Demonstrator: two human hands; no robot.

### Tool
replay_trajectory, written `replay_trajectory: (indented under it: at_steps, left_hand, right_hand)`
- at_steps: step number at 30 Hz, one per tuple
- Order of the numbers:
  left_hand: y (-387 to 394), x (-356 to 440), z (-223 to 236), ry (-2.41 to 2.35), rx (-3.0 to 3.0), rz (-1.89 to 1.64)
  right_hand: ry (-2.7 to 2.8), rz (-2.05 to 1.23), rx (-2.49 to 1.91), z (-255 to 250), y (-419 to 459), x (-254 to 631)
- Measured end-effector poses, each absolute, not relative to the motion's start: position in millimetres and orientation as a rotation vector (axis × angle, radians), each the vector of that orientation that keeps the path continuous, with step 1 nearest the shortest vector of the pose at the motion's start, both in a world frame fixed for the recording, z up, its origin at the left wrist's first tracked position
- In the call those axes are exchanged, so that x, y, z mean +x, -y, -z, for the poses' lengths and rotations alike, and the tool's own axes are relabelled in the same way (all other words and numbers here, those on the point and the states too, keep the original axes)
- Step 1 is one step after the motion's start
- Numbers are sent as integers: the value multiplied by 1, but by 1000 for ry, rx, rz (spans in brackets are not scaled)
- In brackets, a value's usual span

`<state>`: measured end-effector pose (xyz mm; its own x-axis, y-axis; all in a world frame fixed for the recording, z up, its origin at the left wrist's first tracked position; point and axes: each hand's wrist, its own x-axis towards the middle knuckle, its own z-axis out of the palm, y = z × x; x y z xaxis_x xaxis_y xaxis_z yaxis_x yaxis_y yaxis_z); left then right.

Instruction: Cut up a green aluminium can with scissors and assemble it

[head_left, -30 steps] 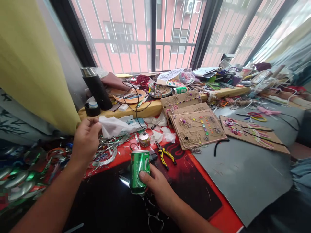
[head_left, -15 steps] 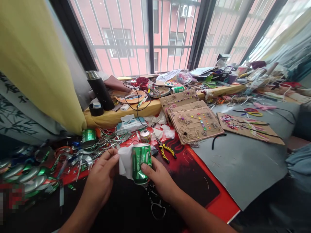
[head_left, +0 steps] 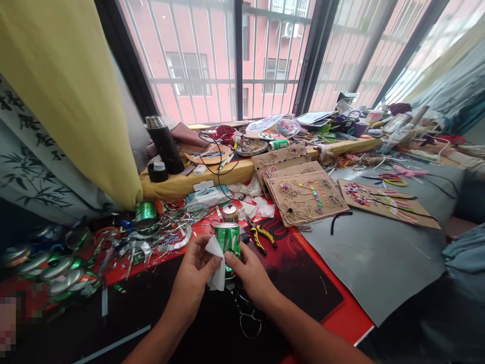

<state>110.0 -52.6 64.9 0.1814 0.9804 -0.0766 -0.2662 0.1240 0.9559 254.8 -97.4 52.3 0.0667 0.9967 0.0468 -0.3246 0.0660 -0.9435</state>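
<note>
My right hand [head_left: 246, 268] grips a green drink can [head_left: 232, 237] upright by its right side, thumb across the front. Pinched in my left hand [head_left: 202, 263] is a white tissue [head_left: 216, 270], which lies against the can's left front and covers part of it. Just behind the held can stands another small can [head_left: 229, 213], its top facing up. Yellow-and-black pliers [head_left: 261, 235] lie open-handled on the red and black mat [head_left: 299, 275], to the right of my hands.
At left, cut can ends [head_left: 56, 268], metal strips [head_left: 162, 232] and a green can piece [head_left: 146, 213] form a heap. Decorated cardboard panels [head_left: 306, 194] lean and lie at right on a grey sheet [head_left: 364, 258]. A black flask [head_left: 164, 144] stands on the cluttered sill.
My left hand has moved right and brought the tissue across the front of the can. The can has shifted slightly right, and the whole view has tilted a little.
</note>
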Motion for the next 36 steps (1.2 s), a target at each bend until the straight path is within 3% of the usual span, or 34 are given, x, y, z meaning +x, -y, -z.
replay_trajectory:
  at_steps: [11, 17, 25, 36]
  left_hand:
    - [68, 112, -56, -1022, 1147, -989]
    - [54, 104, -59, -1053, 1107, -981]
    - [41, 100, -79, -907, 579, -1117]
    - [47, 91, -82, -824, 501, -1097]
  right_hand:
    - [1264, -1050, -1116, -42, 105, 245]
    - [1324, -1203, -1065, -50, 107, 247]
    - [1023, -1273, -968, -49, 105, 251]
    - [735, -1355, -974, -44, 94, 257]
